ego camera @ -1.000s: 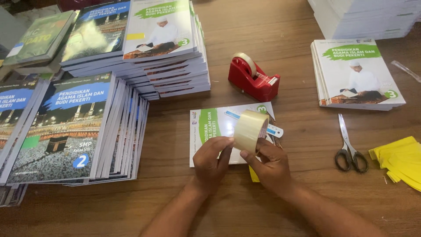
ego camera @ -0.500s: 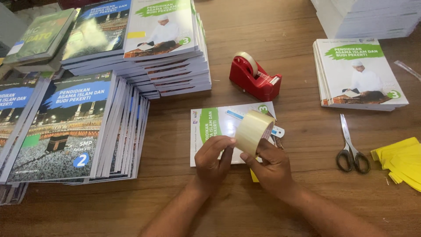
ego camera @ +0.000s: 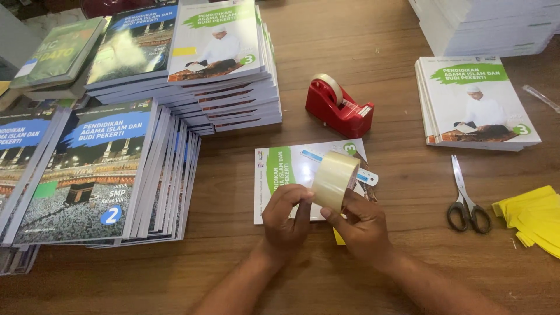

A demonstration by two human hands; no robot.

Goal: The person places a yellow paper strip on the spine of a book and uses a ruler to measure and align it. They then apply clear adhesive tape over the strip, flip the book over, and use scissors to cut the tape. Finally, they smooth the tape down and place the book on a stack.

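Observation:
A roll of clear packing tape [ego camera: 334, 178] is held upright in front of me, above a thin white and green book [ego camera: 283, 175] lying flat on the wooden table [ego camera: 361, 35]. My right hand [ego camera: 361, 227] grips the roll from below and behind. The fingertips of my left hand [ego camera: 286, 219] pinch at the roll's near edge. A blue and white ruler [ego camera: 367, 175] rests on the book, partly hidden by the roll. A bit of yellow paper [ego camera: 338, 238] peeks out under my right hand.
A red tape dispenser [ego camera: 338, 106] stands behind the book. Black-handled scissors [ego camera: 465, 198] and yellow paper slips [ego camera: 534, 219] lie at right. Stacks of books fill the left [ego camera: 99, 175], the back middle [ego camera: 216, 64], the right [ego camera: 475, 102] and the far right corner [ego camera: 490, 23].
Both hands stay on the tape roll above the book. The roll has tilted and shifted only slightly; nothing else on the table moved.

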